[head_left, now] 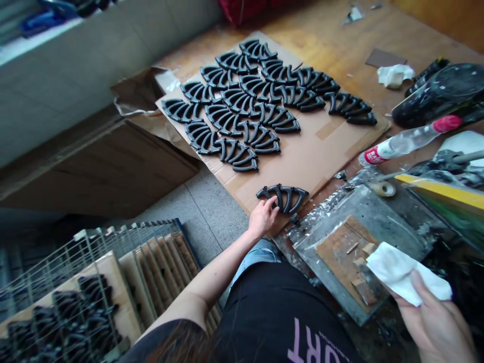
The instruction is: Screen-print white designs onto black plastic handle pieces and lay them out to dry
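1. Glossy black, fan-shaped part with curved ribs (288, 199): the left hand (263, 218) touches its left side, fingers bent over a rib; whether they pinch it I cannot tell.
2. It looks like stiff moulded plastic, probably light, its shine suggesting a slightly slippery surface. The slim ribs are likely the weakest places, so the thicker outer rim or an end rib should offer the safest hold.
3. The part lies at the near corner of a flat brown cardboard sheet (302, 151), close to the sheet's right edge.
4. The right hand (434, 315), well off that edge, pinches a folded white cloth (404, 267) between thumb and fingers.
5. Similar black fan-shaped pieces (242, 101) cover the sheet from its left edge across to its right corner.
6. Beyond the right edge, on the wooden tabletop (333, 50), lies a clear plastic bottle with a red cap (410, 142).
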